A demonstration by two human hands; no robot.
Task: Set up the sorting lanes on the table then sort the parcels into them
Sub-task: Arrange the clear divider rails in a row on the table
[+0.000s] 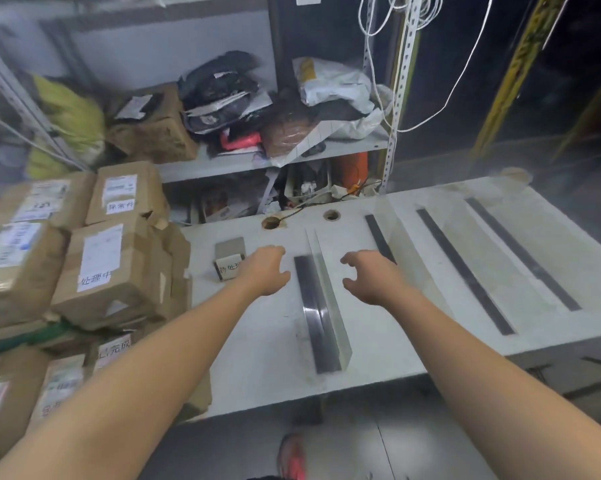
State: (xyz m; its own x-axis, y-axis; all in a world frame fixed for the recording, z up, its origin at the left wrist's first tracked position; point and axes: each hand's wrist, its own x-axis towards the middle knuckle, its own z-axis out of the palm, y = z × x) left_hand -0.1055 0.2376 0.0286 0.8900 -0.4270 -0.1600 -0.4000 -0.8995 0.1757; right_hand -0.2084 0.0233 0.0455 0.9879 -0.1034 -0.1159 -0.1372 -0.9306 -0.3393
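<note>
White worktop [257, 358], two round holes [331, 215] near back edge. Grey metal shelf [223, 161] behind, on a perforated upright [401, 88]. White cord [455, 95] hanging in loops. Yellow-and-black striped post [520, 64] against dark right side. Pale grey floor [413, 445], glossy.

Left hand [266, 271], right hand [370, 278] flanking clear divider [325, 303] — table [257, 348], parcels [112, 271] leftward

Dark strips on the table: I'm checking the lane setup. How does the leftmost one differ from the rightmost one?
The leftmost strip has a clear upright panel standing along it; the rightmost strip lies bare. The leftmost strip shows a glossy reflection; the rightmost looks matt. Both are dark, narrow and lie on the white table.
</note>
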